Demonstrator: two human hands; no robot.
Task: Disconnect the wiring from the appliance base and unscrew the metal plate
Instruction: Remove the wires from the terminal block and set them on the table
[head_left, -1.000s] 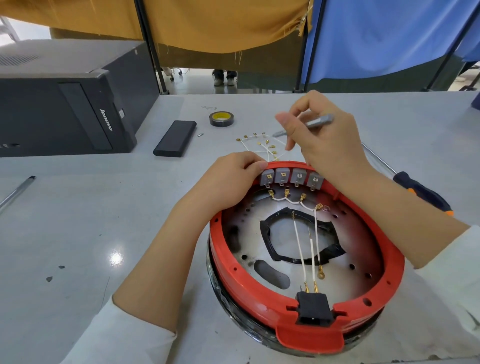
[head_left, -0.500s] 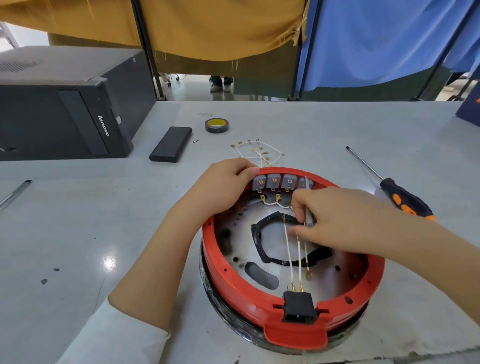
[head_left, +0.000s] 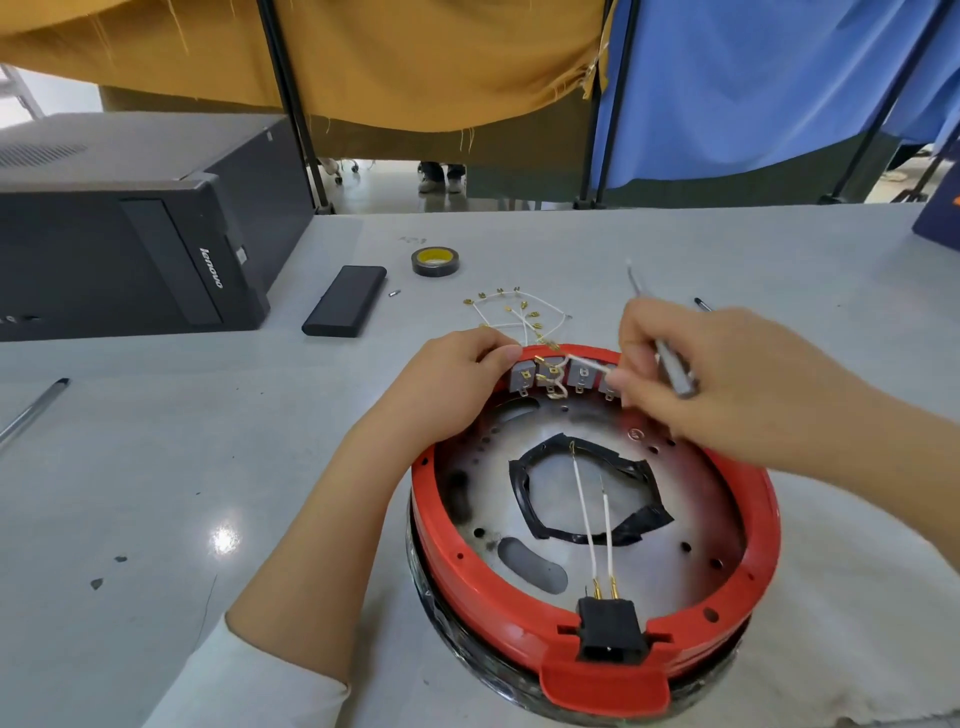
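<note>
From the head view, the left hand (head_left: 457, 384) reaches in from the near left, forearm across the grey table (head_left: 156, 467), and rests curled over the far-left rim of the red appliance base (head_left: 748, 566), fingertips pressed to the rim just beside the row of grey terminal blocks (head_left: 566, 376). The right hand (head_left: 727, 384) comes in from the right and hovers over the far rim. Its fingers are curled round a slim metal tool (head_left: 670, 364), whose shaft pokes out beyond the hand toward the far side, and its thumb and forefinger appear to pinch the end of a short white wire (head_left: 584, 364) lifted off the blocks, though blur makes that pinch uncertain.

The base sits near and right of centre on a white cloth (head_left: 857, 623). Inside it lies the metal plate (head_left: 675, 519), with a ragged ring of black tape (head_left: 524, 488) at its middle. Two white leads (head_left: 587, 525) run from the plate's centre to the black power socket (head_left: 608, 631) at the near rim. The right hand and wrist cover the far-right part of the plate and blocks.

Just beyond the base lies a loose bundle of white wires (head_left: 514, 317) with brass terminals. Farther off are a roll of tape (head_left: 435, 261), a flat black case (head_left: 345, 300), and at far left a black computer tower (head_left: 130, 249). A pen (head_left: 31, 413) lies at the left edge.
</note>
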